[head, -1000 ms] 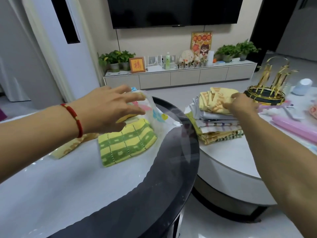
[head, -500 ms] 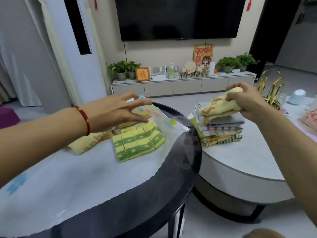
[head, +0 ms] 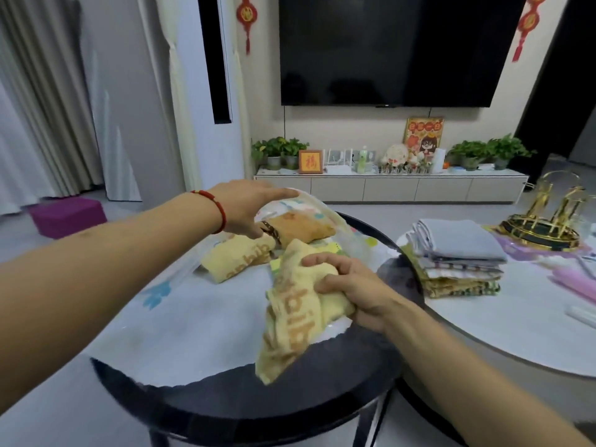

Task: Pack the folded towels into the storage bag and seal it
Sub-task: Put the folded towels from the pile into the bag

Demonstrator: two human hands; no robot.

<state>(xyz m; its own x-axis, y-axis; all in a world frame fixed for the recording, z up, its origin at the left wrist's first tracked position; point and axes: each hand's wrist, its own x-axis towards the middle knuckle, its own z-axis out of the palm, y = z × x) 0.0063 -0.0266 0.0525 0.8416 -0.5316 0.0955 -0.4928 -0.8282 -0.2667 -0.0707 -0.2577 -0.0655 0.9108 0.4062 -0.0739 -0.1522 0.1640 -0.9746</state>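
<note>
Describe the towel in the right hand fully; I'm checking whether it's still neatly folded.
The towel is pale yellow terry cloth with orange-brown lettering woven along it. It has lost its flat fold: it is bunched under the right hand, whose fingers curl over its upper part, and one corner droops toward the near edge of the dark round table. It lies over the storage bag spread on that table, by the bag's mouth, not yet inside.

Yellow towel (head: 298, 312), orange lettering
</note>
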